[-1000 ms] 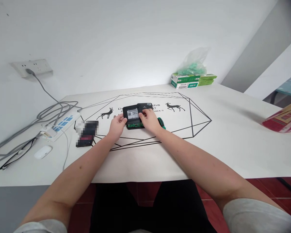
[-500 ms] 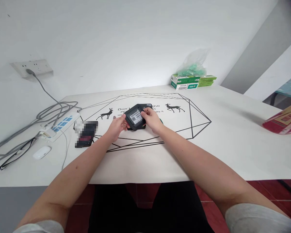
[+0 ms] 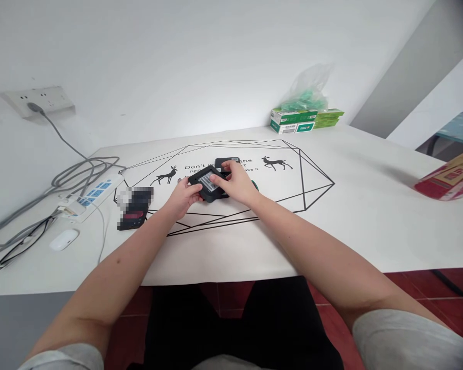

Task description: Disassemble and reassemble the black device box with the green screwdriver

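Observation:
A squarish black device (image 3: 203,179) is between my two hands, tilted, low over the middle of the table. A pale printed label lies in a recess on its upper face. My left hand (image 3: 182,199) grips its left edge, thumb on top and fingers beneath. With its thumb on the label, my right hand (image 3: 237,184) holds the right side, partly covering it. Just behind lies a flat black piece (image 3: 226,161), partly hidden by my right fingers. Part of a dark green round thing (image 3: 255,185) shows beside my right hand; its kind cannot be made out.
To the left are a black, pixelated item (image 3: 137,210), a white power strip (image 3: 94,198) with grey cable, glasses (image 3: 25,244) and a white earbud case (image 3: 64,240). Green-and-white boxes (image 3: 293,121) under a plastic bag (image 3: 310,92) stand back right; a red package (image 3: 449,177) sits far right.
The black device has turned and shifted slightly left, its label now less squarely facing me. My right hand has moved further over it, and more of the black piece behind shows.

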`<act>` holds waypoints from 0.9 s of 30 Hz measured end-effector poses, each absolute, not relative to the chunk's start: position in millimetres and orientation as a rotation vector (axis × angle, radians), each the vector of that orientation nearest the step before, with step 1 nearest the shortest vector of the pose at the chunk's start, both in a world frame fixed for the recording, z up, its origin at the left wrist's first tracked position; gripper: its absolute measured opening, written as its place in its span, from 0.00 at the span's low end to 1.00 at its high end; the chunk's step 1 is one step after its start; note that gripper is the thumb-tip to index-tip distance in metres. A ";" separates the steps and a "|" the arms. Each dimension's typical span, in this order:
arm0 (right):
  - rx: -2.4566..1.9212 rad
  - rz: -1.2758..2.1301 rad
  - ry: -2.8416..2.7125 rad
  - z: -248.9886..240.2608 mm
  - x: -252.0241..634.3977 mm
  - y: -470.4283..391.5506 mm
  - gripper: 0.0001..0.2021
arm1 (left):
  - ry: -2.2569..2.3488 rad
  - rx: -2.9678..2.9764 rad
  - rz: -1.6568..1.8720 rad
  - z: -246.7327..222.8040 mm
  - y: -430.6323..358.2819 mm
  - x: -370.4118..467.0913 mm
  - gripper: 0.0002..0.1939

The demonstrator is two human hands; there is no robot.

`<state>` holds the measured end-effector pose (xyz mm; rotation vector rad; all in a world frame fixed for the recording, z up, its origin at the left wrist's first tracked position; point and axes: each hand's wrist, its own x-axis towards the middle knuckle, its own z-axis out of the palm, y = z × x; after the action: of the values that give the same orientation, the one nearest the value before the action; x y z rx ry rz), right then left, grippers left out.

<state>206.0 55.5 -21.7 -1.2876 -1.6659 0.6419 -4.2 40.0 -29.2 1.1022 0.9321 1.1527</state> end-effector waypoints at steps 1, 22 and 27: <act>-1.302 0.618 -1.748 -19.5 206.0 52.5 0.39 | 0.939 1.101 1.174 -30.1 40.7 -4.2 0.25; -1.099 0.494 -2.339 -36.6 226.9 95.9 0.55 | 1.618 2.035 1.117 -36.9 44.1 -10.5 0.10; -1.146 0.581 -2.362 -43.7 227.4 100.6 0.52 | 1.579 2.144 0.934 -38.5 42.8 -8.7 0.08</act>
<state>227.4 100.6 -43.7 -1.1464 -2.3616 0.5808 -8.7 42.8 -38.5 2.1439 1.5794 0.9341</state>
